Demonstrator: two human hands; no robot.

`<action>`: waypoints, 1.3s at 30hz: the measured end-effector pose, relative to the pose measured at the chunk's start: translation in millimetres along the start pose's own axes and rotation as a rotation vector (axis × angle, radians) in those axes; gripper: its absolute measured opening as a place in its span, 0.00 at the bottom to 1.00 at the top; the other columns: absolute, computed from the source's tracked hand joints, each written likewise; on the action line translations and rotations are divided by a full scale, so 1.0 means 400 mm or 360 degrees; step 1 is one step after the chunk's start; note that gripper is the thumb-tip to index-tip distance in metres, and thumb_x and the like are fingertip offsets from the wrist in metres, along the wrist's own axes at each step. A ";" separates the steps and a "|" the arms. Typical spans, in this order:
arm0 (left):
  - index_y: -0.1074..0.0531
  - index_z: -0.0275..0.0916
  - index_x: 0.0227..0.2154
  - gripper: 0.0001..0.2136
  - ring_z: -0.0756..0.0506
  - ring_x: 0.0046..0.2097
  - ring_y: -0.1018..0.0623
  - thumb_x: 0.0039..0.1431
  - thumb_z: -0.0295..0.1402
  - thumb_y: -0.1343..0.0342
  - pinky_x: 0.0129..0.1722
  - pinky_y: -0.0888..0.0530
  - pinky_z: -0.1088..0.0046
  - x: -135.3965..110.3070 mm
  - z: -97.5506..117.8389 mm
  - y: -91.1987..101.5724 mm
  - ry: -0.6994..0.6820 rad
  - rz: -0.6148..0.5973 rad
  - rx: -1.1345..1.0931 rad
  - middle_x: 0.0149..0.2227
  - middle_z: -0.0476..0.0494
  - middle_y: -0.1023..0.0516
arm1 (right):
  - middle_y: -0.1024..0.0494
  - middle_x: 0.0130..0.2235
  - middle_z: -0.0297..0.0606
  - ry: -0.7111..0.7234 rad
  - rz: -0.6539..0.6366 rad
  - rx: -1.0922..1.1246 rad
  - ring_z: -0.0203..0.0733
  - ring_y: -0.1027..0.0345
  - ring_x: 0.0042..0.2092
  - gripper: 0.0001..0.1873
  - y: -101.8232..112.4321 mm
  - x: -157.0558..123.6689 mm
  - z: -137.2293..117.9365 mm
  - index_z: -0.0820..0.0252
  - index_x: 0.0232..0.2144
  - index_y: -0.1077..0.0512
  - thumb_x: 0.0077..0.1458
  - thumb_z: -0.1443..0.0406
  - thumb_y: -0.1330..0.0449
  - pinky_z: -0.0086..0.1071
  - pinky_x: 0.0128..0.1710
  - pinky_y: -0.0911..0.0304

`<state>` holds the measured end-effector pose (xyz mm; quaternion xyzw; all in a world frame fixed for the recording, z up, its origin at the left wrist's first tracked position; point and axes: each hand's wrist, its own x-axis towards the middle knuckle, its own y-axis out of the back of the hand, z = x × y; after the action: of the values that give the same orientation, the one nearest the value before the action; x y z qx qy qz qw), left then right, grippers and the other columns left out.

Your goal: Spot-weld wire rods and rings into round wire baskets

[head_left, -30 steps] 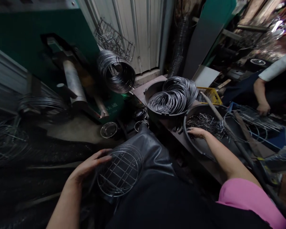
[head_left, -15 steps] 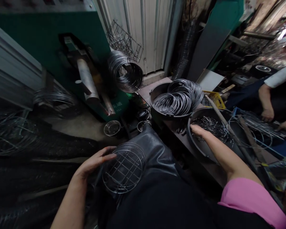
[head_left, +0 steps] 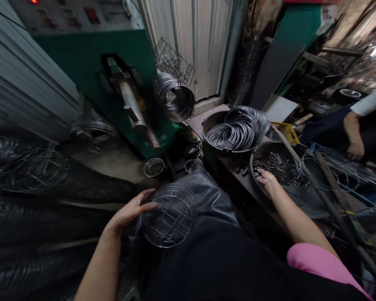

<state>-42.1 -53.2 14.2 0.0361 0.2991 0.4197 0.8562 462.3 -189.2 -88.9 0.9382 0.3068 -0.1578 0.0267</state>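
My left hand [head_left: 134, 212] holds the side of a round wire basket [head_left: 172, 217], thumb on the near side and some fingers hidden behind the wires. The basket has a crossed-wire grid and several hoops, and it rests over my dark apron [head_left: 207, 192]. To the right, my right hand [head_left: 265, 180] reaches into a dark basin [head_left: 252, 161] of short wire pieces [head_left: 278, 165]. Its fingers are closed at the left edge of the pile, with what look like a few pieces at the fingertips.
A green machine [head_left: 81, 54] with a protruding metal arm [head_left: 133, 106] stands ahead. Wire rings [head_left: 238, 129] fill another basin. A wooden handle [head_left: 288, 146] crosses the wire-piece basin. At right, a co-worker's hand [head_left: 355, 149] is beside long wires [head_left: 357, 167].
My right hand has drawn its fingers together and come slightly back at the basin's edge. My left hand keeps the basket almost in place. The whole view has shifted a little.
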 end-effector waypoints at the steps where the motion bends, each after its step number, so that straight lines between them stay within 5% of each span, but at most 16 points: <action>1: 0.36 0.37 0.50 0.31 0.38 0.58 0.36 0.42 0.43 0.38 0.58 0.38 0.64 -0.001 -0.005 0.001 -0.0006 -0.0020 -0.0018 0.56 0.37 0.34 | 0.35 0.16 0.29 0.0002 0.0022 0.0035 0.36 0.40 0.18 0.07 0.001 -0.008 -0.006 0.57 0.22 0.38 0.49 0.67 0.43 0.30 0.17 0.38; 5: 0.34 0.37 0.45 0.26 0.37 0.54 0.31 0.42 0.43 0.39 0.55 0.35 0.62 -0.001 -0.006 0.000 -0.0004 -0.0032 -0.0010 0.49 0.38 0.28 | 0.32 0.20 0.28 0.0061 0.0073 0.0204 0.35 0.34 0.23 0.06 -0.024 -0.030 -0.054 0.56 0.25 0.38 0.48 0.69 0.43 0.32 0.26 0.33; 8: 0.33 0.36 0.42 0.26 0.37 0.51 0.29 0.40 0.42 0.38 0.53 0.33 0.62 -0.002 0.008 -0.008 -0.0025 0.0034 0.0011 0.46 0.39 0.27 | 0.29 0.25 0.28 0.0232 -0.0108 0.0352 0.34 0.31 0.30 0.06 -0.121 -0.055 -0.060 0.55 0.30 0.36 0.48 0.67 0.42 0.33 0.35 0.32; 13: 0.32 0.37 0.41 0.25 0.39 0.50 0.29 0.37 0.40 0.37 0.52 0.33 0.63 -0.008 0.011 -0.008 -0.0071 0.0018 -0.0050 0.43 0.43 0.26 | 0.26 0.32 0.32 0.0476 -0.0681 -0.0178 0.37 0.32 0.39 0.09 -0.347 -0.151 0.068 0.54 0.36 0.34 0.50 0.61 0.45 0.37 0.45 0.38; 17: 0.34 0.36 0.42 0.28 0.40 0.48 0.29 0.34 0.38 0.35 0.51 0.33 0.62 -0.023 -0.013 0.003 -0.0063 0.0098 -0.0159 0.42 0.42 0.27 | 0.26 0.32 0.33 0.0421 -0.0924 -0.0471 0.39 0.33 0.38 0.07 -0.439 -0.196 0.161 0.55 0.32 0.33 0.49 0.61 0.44 0.37 0.47 0.38; 21: 0.36 0.35 0.44 0.32 0.39 0.48 0.28 0.32 0.38 0.33 0.50 0.33 0.60 -0.032 -0.013 0.022 -0.0143 0.0263 -0.0118 0.45 0.39 0.29 | 0.28 0.28 0.29 -0.0125 -0.0715 0.0137 0.35 0.33 0.29 0.07 -0.481 -0.136 0.138 0.54 0.35 0.35 0.50 0.67 0.44 0.35 0.36 0.32; 24: 0.35 0.37 0.44 0.33 0.37 0.52 0.32 0.30 0.39 0.32 0.53 0.36 0.60 -0.016 0.002 0.039 -0.0267 0.0511 0.0123 0.50 0.38 0.33 | 0.31 0.23 0.29 -0.0521 -0.0623 0.0277 0.33 0.36 0.24 0.06 -0.497 -0.048 0.082 0.57 0.28 0.36 0.49 0.73 0.45 0.35 0.30 0.31; 30: 0.35 0.36 0.44 0.32 0.36 0.56 0.36 0.33 0.42 0.33 0.57 0.39 0.59 0.035 0.019 0.046 -0.0408 0.0902 0.0421 0.53 0.36 0.37 | 0.36 0.19 0.28 -0.0571 -0.0613 0.0329 0.32 0.39 0.22 0.11 -0.495 0.067 0.011 0.59 0.21 0.40 0.52 0.74 0.47 0.33 0.25 0.31; 39: 0.35 0.36 0.44 0.32 0.35 0.56 0.37 0.33 0.39 0.32 0.57 0.39 0.58 0.096 0.048 0.020 -0.0633 0.1237 0.0654 0.53 0.36 0.38 | 0.31 0.23 0.31 -0.0661 -0.0792 0.0439 0.32 0.36 0.25 0.03 -0.533 -0.036 0.022 0.58 0.24 0.36 0.48 0.69 0.45 0.26 0.22 0.36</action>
<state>-19.0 -15.9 13.9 0.3931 0.1706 0.6258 0.6517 324.2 -25.8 -82.7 0.7773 0.4899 -0.3870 -0.0776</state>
